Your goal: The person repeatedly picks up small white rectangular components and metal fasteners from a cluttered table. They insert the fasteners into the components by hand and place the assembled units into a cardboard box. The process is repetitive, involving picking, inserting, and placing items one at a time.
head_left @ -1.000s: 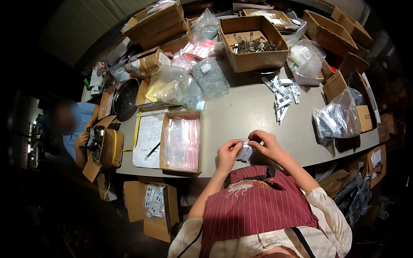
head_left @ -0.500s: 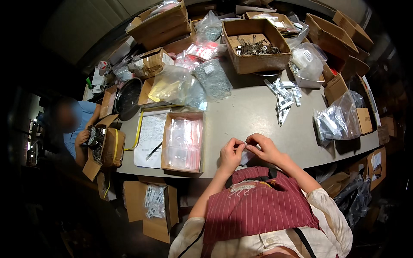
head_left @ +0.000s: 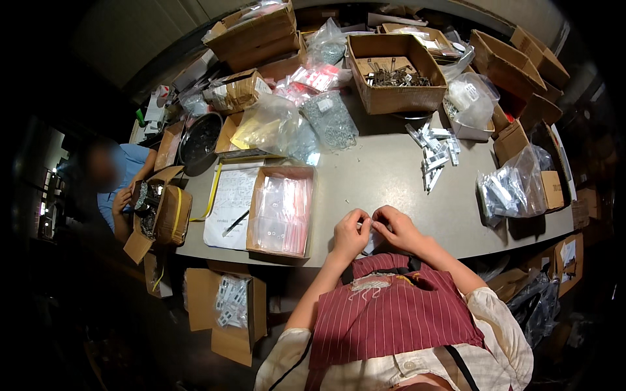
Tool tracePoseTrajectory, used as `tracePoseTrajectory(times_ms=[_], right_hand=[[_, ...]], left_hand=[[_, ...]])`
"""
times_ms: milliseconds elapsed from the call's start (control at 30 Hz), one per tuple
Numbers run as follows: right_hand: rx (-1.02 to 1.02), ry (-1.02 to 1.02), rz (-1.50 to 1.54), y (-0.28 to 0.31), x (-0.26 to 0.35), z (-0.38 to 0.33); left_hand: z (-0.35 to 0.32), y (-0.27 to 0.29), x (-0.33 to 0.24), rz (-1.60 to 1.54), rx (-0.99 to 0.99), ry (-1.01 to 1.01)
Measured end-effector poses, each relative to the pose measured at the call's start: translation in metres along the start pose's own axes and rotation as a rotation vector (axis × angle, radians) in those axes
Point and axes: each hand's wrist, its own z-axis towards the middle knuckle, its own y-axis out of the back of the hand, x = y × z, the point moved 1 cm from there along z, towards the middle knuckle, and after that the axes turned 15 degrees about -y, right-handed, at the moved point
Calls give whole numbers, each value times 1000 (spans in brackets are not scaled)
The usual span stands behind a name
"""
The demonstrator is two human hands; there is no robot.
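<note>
Near the front edge of the table my left hand (head_left: 349, 232) and my right hand (head_left: 395, 229) meet, fingertips pinched close together. Between them is a small clear plastic bag (head_left: 372, 246), mostly covered by my fingers; whatever is inside it cannot be made out. Left of my hands stands an open cardboard box (head_left: 313, 199) filled with flat clear and pink plastic bags (head_left: 282, 210). Farther off to the right lies a loose pile of small white-and-grey rectangular pieces (head_left: 435, 156).
A cardboard box (head_left: 399, 103) of metal parts stands at the back. Paper sheets (head_left: 228, 202) with a pen (head_left: 235, 223) lie left. At right sits a clear bag (head_left: 515, 186) of similar pieces. A person in blue (head_left: 134, 159) handles a carton (head_left: 171, 218) at far left.
The whole view has shifted slightly, so the table's things appear a little to the right. My hands stay together over the small bag, with only slight finger movement.
</note>
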Motion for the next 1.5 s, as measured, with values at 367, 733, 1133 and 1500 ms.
tracePoseTrajectory(times_ms=[367,733,1133,1500], right_hand=[[9,80,-76,-1,11,2],[91,258,-69,24,57,24],[101,570,-152,7,105,44],[410,753,-167,-10,166,66]], left_hand=[[-6,4,-3,-76,-23,11],[5,45,-25,-141,-106,-53],[-6,82,-63,78,-318,-180],[-49,148,-71,-267,-719,49]])
